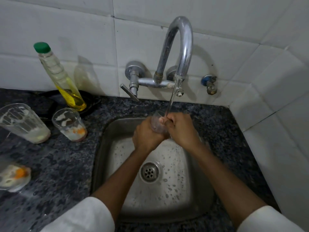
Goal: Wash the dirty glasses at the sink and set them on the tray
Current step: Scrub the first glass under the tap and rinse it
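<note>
Over the steel sink I hold a clear glass under the running stream from the faucet. My left hand grips the glass from the left and below. My right hand holds its right side, with fingers curled over the rim into the mouth. Three dirty glasses stand on the dark granite counter at the left: a tall one with white residue, a shorter one with white and orange residue, and a blurred one near the left edge. No tray is in view.
A dish soap bottle with a green cap and yellow liquid leans against the tiled wall behind the glasses. The sink basin holds soap bubbles around the drain. A small valve sticks out of the wall right of the faucet.
</note>
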